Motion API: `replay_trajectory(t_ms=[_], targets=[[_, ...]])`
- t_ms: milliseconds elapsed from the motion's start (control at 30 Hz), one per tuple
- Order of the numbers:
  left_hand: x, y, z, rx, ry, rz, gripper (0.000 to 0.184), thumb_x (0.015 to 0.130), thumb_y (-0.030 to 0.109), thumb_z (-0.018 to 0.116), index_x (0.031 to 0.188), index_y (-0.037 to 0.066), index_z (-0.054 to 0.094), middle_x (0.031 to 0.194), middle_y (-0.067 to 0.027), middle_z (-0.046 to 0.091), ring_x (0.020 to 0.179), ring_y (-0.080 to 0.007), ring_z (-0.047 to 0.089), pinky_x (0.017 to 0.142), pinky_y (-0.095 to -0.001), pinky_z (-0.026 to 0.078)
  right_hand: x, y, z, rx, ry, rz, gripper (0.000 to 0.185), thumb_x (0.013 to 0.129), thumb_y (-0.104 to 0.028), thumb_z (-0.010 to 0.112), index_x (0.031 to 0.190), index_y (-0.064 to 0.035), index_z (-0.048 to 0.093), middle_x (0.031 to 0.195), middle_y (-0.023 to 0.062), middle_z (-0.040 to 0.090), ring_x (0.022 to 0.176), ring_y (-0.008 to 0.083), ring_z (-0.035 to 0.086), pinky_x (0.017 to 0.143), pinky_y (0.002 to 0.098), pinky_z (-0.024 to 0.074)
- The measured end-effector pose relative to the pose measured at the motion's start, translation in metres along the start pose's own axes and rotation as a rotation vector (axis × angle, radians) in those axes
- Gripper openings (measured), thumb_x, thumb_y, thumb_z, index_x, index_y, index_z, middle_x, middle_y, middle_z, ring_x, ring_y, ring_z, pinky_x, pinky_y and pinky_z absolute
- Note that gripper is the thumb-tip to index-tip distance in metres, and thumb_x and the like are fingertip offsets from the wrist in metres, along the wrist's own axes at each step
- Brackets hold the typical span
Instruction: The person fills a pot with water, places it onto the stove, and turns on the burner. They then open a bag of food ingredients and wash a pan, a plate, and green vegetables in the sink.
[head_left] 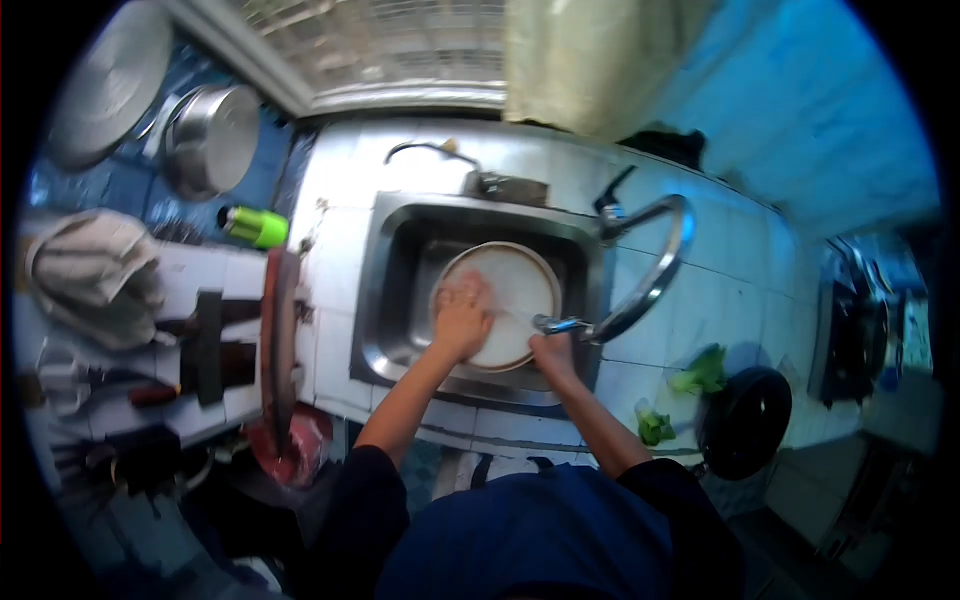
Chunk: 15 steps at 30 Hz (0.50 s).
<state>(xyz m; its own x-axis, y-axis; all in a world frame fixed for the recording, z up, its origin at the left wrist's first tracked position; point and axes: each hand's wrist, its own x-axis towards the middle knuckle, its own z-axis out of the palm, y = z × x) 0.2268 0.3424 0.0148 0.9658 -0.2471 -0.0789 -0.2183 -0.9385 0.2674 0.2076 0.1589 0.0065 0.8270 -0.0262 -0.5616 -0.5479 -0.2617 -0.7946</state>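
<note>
In the steel sink (370,290) lies a round, pale plate-like dish (520,300) with a brownish rim. My left hand (465,305) rests on the left part of its face, fingers extended, flat and slightly blurred. At the dish's lower right edge, my right hand (552,355) grips the rim; some of its fingers are hidden. Just above that hand is the spout end of the curved chrome faucet (650,290), pointing over the dish. Whether water is running is hard to make out.
Left of the sink hang a metal pot (215,140) and a large lid (110,85). A green-handled item (255,227), knives (150,395) and a cloth (95,270) are nearby. Leafy greens (700,372) and a black pan (748,420) sit at right. Behind the sink is a small tap (430,150).
</note>
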Motion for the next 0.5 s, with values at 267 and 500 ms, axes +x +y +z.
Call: replay_trajectory(t_ms=[267, 500], targets=[[0.019, 0.035, -0.002, -0.408, -0.294, 0.174, 0.053, 0.079, 0.022, 0.05, 0.129, 0.012, 0.036, 0.139, -0.0163, 0.023, 0.127, -0.0357, 0.022, 0.101, -0.0547, 0.014, -0.003, -0.019, 0.009, 0.517, -0.038, -0.021, 0.008, 0.075, -0.012, 0.055, 0.076, -0.0042, 0.052, 0.07, 0.0018, 0.051, 0.066, 0.0098, 0.048, 0.055, 0.0272, 0.0398], [-0.012, 0.02, -0.044, 0.211, 0.326, -0.138, 0.053, 0.066, 0.019, 0.067, 0.113, 0.003, 0.047, 0.114, -0.0212, 0.046, 0.108, -0.0317, 0.042, 0.092, -0.0445, 0.032, 0.002, -0.041, -0.02, 0.075, 0.004, -0.264, 0.028, 0.076, -0.027, 0.059, 0.087, -0.002, 0.059, 0.08, 0.0161, 0.062, 0.076, 0.0286, 0.061, 0.065, 0.0365, 0.0445]])
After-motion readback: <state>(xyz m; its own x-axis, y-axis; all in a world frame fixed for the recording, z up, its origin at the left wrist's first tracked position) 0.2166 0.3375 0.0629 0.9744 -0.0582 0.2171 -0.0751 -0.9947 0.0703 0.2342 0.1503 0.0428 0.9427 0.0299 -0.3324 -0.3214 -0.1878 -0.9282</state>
